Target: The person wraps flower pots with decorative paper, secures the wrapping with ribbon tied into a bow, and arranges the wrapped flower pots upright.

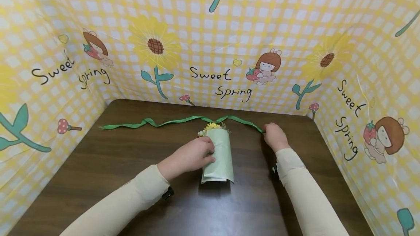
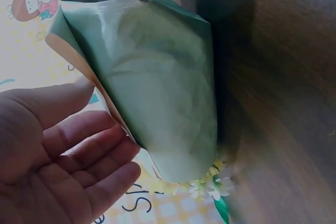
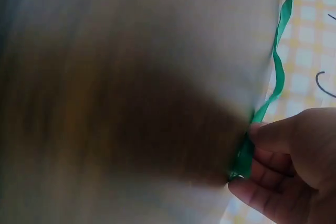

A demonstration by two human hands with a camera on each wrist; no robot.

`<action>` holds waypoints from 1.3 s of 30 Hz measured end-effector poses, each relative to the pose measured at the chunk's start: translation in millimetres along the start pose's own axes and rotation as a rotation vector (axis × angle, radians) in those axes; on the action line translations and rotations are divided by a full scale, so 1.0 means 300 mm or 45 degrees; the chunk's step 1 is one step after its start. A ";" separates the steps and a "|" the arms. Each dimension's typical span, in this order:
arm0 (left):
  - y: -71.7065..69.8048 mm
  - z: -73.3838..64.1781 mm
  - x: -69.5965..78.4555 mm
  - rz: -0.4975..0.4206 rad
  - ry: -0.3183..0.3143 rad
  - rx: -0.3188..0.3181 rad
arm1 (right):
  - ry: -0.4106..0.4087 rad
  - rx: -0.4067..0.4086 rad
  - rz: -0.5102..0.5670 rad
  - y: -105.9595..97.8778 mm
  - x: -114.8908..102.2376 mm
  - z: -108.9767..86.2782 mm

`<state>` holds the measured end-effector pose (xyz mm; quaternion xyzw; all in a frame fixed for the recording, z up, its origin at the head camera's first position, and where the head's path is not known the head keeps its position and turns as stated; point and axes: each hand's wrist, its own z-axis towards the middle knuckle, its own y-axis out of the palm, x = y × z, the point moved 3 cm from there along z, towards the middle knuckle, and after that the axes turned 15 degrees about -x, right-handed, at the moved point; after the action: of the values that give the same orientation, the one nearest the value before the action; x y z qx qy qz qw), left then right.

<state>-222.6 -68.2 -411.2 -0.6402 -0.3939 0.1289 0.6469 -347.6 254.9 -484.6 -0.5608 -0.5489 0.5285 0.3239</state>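
A small bouquet (image 1: 219, 154), wrapped in pale green paper, lies on the table with yellow and white flowers (image 1: 212, 126) at its far end. My left hand (image 1: 188, 157) holds it by the left edge of the wrapping; in the left wrist view the thumb and fingertips meet that paper edge (image 2: 105, 95). A long green ribbon (image 1: 170, 121) runs sideways across the table by the flower end. Its right end is pinched between the thumb and fingers of my right hand (image 1: 275, 136), also seen in the right wrist view with the ribbon (image 3: 280, 72) trailing away.
The dark brown wooden table (image 1: 137, 156) is enclosed by a yellow checked cloth (image 1: 210, 39) printed with flowers and girls, at the back and both sides. The ribbon's loose left end lies near the table's far left corner.
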 end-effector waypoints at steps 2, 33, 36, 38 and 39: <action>-0.004 0.001 0.003 0.013 -0.012 -0.006 | -0.020 0.000 -0.026 -0.009 0.017 -0.011; 0.038 -0.022 -0.012 -0.184 -0.020 0.191 | -0.262 0.224 0.514 -0.055 -0.296 -0.299; 0.048 -0.014 -0.032 -0.283 -0.061 0.211 | -0.269 0.133 0.643 -0.010 -0.434 -0.320; 0.055 -0.007 -0.044 -0.359 -0.102 0.205 | -0.238 0.075 0.689 0.024 -0.489 -0.322; 0.059 -0.004 -0.050 -0.408 -0.120 0.199 | -0.224 0.057 0.703 0.040 -0.505 -0.322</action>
<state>-225.7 -76.4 -432.7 -0.5104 -0.5094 0.0842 0.6877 -228.4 128.3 -437.7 -0.6338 -0.3896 0.6552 0.1312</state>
